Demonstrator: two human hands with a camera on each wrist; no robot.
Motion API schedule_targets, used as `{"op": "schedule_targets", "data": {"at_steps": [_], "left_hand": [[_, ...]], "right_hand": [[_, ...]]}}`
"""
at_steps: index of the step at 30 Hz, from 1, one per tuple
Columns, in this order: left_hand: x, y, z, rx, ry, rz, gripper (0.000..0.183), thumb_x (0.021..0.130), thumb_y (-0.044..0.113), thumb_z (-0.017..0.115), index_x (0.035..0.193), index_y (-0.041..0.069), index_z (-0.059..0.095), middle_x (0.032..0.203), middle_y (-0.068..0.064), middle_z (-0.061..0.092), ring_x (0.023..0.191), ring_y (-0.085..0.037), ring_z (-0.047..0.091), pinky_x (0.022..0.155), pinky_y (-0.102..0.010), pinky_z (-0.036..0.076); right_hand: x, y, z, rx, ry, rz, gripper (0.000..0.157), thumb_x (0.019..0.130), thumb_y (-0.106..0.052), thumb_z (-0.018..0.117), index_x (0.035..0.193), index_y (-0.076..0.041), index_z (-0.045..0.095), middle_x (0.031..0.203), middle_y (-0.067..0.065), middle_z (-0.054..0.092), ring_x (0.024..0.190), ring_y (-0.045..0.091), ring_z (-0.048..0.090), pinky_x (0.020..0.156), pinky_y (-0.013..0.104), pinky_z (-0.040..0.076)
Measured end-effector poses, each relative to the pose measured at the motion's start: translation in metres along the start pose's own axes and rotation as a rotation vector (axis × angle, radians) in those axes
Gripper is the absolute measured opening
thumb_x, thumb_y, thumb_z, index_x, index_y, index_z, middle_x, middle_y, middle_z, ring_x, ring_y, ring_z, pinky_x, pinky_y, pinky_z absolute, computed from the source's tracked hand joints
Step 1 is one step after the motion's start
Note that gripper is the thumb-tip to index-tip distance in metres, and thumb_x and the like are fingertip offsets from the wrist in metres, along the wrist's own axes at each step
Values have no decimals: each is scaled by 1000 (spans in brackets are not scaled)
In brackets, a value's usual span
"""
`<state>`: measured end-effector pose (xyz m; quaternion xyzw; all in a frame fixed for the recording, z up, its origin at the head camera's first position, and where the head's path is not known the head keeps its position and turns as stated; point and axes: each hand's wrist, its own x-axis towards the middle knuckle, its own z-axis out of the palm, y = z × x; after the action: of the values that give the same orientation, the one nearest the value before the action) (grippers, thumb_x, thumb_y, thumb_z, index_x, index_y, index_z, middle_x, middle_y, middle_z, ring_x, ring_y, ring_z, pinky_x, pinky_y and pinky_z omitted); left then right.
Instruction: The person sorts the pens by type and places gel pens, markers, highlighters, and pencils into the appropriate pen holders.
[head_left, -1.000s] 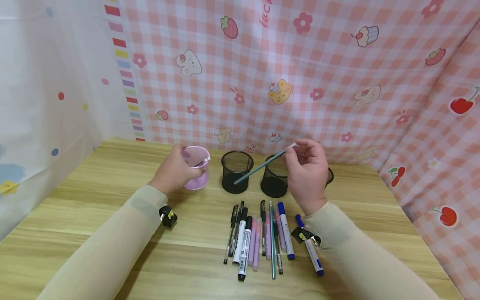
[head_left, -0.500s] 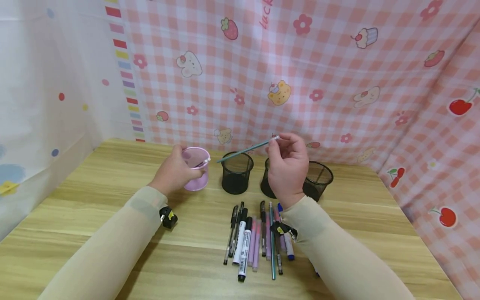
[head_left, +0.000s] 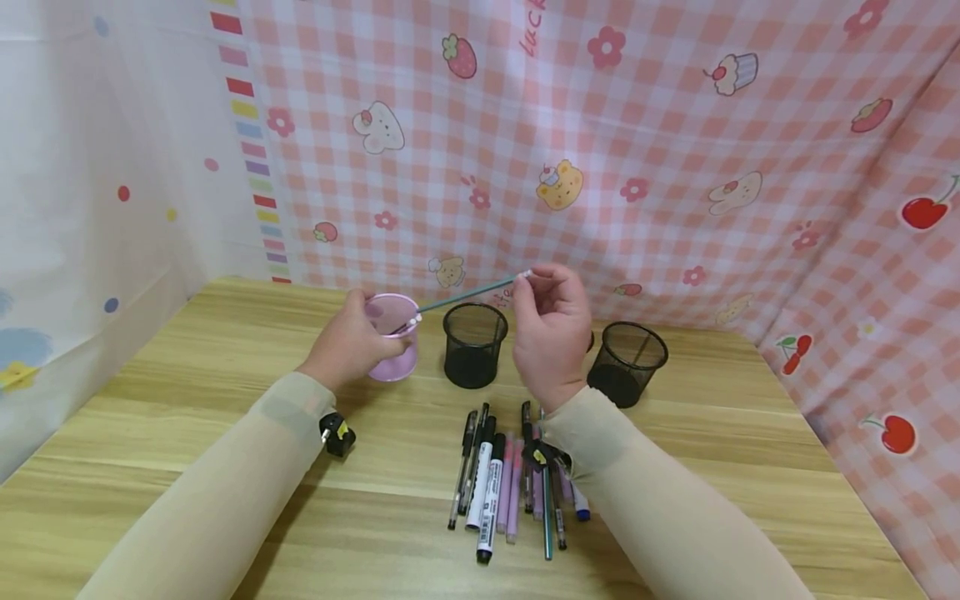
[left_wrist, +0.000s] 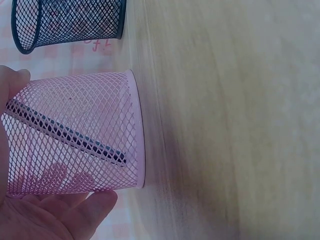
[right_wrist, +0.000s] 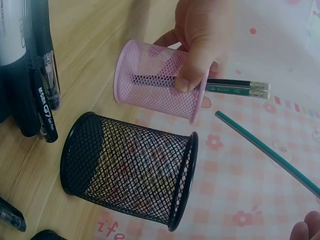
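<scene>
The right hand (head_left: 553, 335) pinches a green pencil (head_left: 467, 295), tip near the pink cup's mouth, the left hand (head_left: 347, 340) grips that pink cup (head_left: 394, 363), two pencils (right_wrist: 230, 90) inside, a black cup (head_left: 471, 365) standing just right, pens (head_left: 491, 500) lying nearer, partly behind the right sleeve (head_left: 652, 483).

There are one pink cup (head_left: 397, 365), three black cups (head_left: 471, 367) and four pencils (right_wrist: 266, 151).

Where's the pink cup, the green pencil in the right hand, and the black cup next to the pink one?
Pink mesh cup (left_wrist: 85, 107), left wrist view: mesh wall.
Held green pencil (right_wrist: 265, 149), right wrist view: shaft.
Black mesh cup (head_left: 474, 346), head view: mesh wall.
</scene>
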<state>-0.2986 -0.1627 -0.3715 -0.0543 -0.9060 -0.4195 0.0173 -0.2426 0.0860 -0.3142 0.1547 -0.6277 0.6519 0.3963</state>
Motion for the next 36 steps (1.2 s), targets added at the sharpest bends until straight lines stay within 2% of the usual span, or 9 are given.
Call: {"op": "schedule_targets", "data": {"at_steps": [5,7,13,25,36], "left_hand": [[1,0,0,-8,-3,2,106,80,38,86,159,3,25,152,-26,50,132,-45,57,111,-62,49],[1,0,0,-4,-4,3,106,80,39,86,159,3,25,153,-26,50,132,-45,57,111,-62,50],[1,0,0,6,-3,6,105,81,39,86,159,3,25,152,-25,50,131,-44,58,110,-61,50],[1,0,0,-5,-9,-6,106,80,38,86,159,5,24,153,-23,50,131,-43,58,109,-60,51],[1,-1,-1,3,-7,2,105,80,39,86,157,2,26,151,-26,51,131,-44,58,110,-60,50]], "right_hand": [[-3,2,5,-34,-23,5,15,100,1,66,112,9,60,95,18,68,78,4,62,69,19,50],[-3,3,6,-41,-37,7,14,100,1,66,111,9,61,96,22,67,78,7,63,69,19,51],[-7,5,8,-58,-72,32,13,101,-2,67,111,5,63,96,21,67,79,7,65,70,20,53],[-13,7,14,-149,-120,27,12,102,-7,67,110,2,65,93,19,69,77,8,60,68,21,49],[-17,8,17,-175,-167,40,11,101,-8,69,109,0,67,93,17,72,78,14,64,70,21,52]]}}
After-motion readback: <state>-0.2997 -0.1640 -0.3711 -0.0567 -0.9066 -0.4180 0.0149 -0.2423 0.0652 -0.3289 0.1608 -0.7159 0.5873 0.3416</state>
